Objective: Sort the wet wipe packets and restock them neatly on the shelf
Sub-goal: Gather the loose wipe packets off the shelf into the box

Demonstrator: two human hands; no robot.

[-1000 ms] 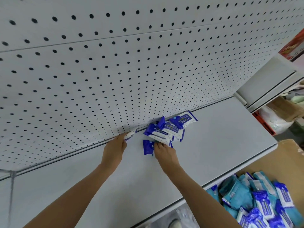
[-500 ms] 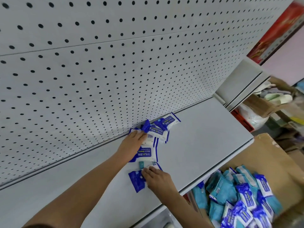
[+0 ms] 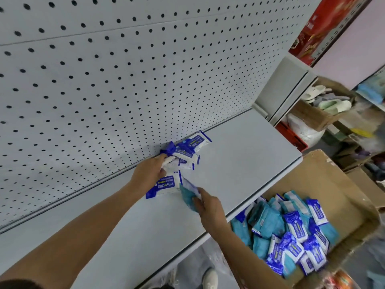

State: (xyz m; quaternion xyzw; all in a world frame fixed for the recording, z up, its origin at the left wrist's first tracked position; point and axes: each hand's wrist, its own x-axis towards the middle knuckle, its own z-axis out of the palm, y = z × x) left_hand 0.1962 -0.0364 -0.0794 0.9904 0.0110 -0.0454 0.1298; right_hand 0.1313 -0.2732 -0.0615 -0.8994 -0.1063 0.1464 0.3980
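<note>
On the grey shelf (image 3: 239, 163), seen from the head camera, a loose cluster of blue-and-white wipe packets (image 3: 188, 148) lies against the pegboard back wall (image 3: 125, 80). Left hand (image 3: 149, 174): fingers curled over a white-and-blue packet (image 3: 164, 184), holding it down on the shelf just in front of the cluster. Right hand (image 3: 208, 207): fingers pinching a teal packet (image 3: 188, 195) beside that packet, near the shelf's front edge. Below and to the right, a cardboard box (image 3: 312, 184) holds a heap of teal and blue packets (image 3: 291, 230). Beyond the shelf end stands a carton of pale slippers (image 3: 331, 105).
</note>
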